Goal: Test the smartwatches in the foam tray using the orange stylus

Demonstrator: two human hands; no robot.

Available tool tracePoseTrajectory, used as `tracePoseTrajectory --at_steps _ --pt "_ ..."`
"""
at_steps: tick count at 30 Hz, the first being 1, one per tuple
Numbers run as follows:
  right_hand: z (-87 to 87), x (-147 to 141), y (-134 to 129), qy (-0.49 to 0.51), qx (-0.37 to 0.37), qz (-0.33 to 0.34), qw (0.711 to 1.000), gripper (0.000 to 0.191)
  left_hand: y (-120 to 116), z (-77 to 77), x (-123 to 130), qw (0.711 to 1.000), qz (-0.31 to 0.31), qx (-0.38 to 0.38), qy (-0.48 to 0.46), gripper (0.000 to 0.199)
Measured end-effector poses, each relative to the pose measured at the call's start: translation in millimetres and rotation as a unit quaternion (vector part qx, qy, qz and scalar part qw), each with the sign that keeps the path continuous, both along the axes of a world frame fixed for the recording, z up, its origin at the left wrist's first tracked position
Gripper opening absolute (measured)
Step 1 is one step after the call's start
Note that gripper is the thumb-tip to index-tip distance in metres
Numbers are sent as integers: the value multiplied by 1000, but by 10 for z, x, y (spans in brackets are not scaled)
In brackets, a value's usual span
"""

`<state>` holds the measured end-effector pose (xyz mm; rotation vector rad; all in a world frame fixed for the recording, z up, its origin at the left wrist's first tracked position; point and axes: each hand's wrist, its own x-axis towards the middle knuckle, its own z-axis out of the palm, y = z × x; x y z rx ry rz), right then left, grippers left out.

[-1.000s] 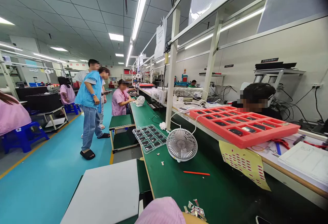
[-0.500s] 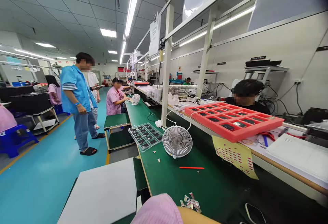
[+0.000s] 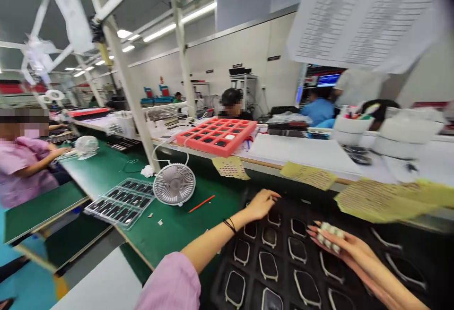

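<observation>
A black tray (image 3: 253, 262) lies in front of me, with watch-like frames in its compartments. One rounded frame (image 3: 268, 266) sits near the tray's middle. My left hand (image 3: 261, 204) reaches over the tray's far left part, back of the hand upward. Its fingers point right, slightly bent and apart, and nothing shows in them; whether they touch the tray is hidden. Over the right part of the tray, my right hand (image 3: 349, 248) is closed around a cluster of small whitish rounded pieces (image 3: 329, 237), whose kind I cannot make out.
A white fan (image 3: 174, 185) stands left of the tray. Beside it are a clear tray of dark parts (image 3: 122, 202) and a red stick (image 3: 201, 203). The shelf ahead carries a red foam tray (image 3: 216, 136). Yellow sheets (image 3: 308, 174) hang from its edge. Another person (image 3: 24, 163) works at left.
My view has swung right and down, bringing the black tray and both hands into sight. Earlier, only a pink sleeve and part of an arm showed.
</observation>
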<state>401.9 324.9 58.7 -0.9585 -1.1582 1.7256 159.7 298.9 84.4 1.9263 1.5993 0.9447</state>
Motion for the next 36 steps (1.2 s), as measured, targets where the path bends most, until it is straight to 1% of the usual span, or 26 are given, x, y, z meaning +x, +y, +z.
tracePoseTrajectory --at_steps 1,2,4,7,9,11,13,17,19,20,22,26,28,31,33,36 --pt "17 -47 20 12 -35 14 999 39 56 -18 -80 1000 7 9 11 29" --pt "40 -119 52 26 -47 25 998 39 116 -42 -148 999 18 18 23 29" --pt "91 -288 137 36 -45 24 998 39 224 -96 -253 998 30 32 47 28" --pt "136 -497 270 41 -35 32 998 37 318 -155 -346 996 28 44 71 23" --pt "136 -575 340 40 -27 43 998 34 336 -159 -374 996 21 50 78 23" --pt "131 -613 393 41 -20 55 997 32 330 -121 -371 995 3 58 79 30" --pt "135 -628 427 41 -15 71 996 32 312 -46 -326 994 -39 68 75 40" --pt "165 -640 451 33 -8 105 994 33 293 122 -119 981 -172 76 57 72" --pt "163 -638 452 23 2 108 994 30 323 165 -2 973 -214 76 47 73" --pt "155 -630 454 16 9 105 994 29 350 171 48 971 -223 76 41 69" --pt "127 -591 472 -5 26 93 995 26 428 161 127 971 -221 81 32 60" --pt "66 -415 605 -92 72 55 992 31 632 106 239 976 -191 91 42 58" --pt "49 -311 715 -158 110 25 981 28 728 86 293 977 -185 88 64 57" --pt "35 -204 877 -255 187 -20 948 24 822 95 316 974 -185 81 100 58" --pt "23 -173 951 -309 238 -34 920 25 836 124 246 974 -175 82 121 59" --pt "-7 -166 975 -370 305 -41 877 28 775 148 23 972 -154 81 160 57"
